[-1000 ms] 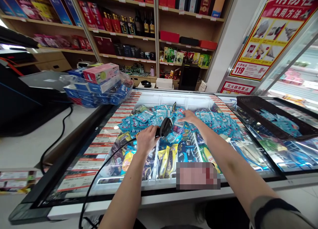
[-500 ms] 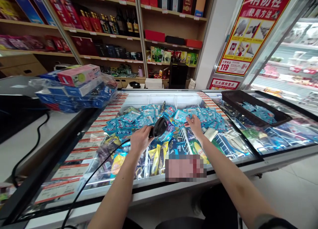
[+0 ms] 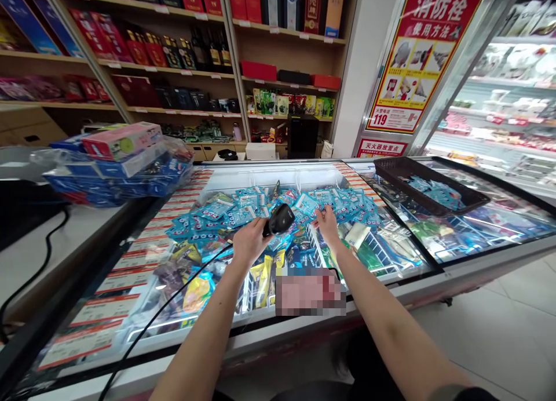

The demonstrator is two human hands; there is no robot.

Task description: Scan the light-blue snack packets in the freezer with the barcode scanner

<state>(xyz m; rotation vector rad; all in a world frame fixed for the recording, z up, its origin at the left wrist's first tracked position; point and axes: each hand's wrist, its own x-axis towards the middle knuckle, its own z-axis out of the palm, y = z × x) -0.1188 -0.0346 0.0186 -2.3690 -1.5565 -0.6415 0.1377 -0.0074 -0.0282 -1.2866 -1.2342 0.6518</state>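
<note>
My left hand (image 3: 248,241) is wrapped round the handle of a black handheld barcode scanner (image 3: 282,218). The scanner's head points right, over a spread of small blue packets (image 3: 234,213) lying on the freezer's glass top (image 3: 208,183). A black cable (image 3: 185,285) trails from the scanner down to the lower left. My right hand (image 3: 328,228) is at the packets with its fingers bent together; whatever is between the fingertips is too small to make out. Just left of those fingertips lies a lighter blue packet (image 3: 306,204).
On the right glass stands a dark tray (image 3: 386,172) holding more blue packets. Plastic-wrapped boxes (image 3: 117,169) are stacked at left. Near the front edge lies a blurred-out flat object (image 3: 310,294). Price labels (image 3: 106,303) line the glass; wooden shelves (image 3: 195,70) stand behind.
The view has shifted slightly, so the scene sits a little further left. My right hand has drawn a little toward me from the light blue packet. The scanner stays in my left hand.
</note>
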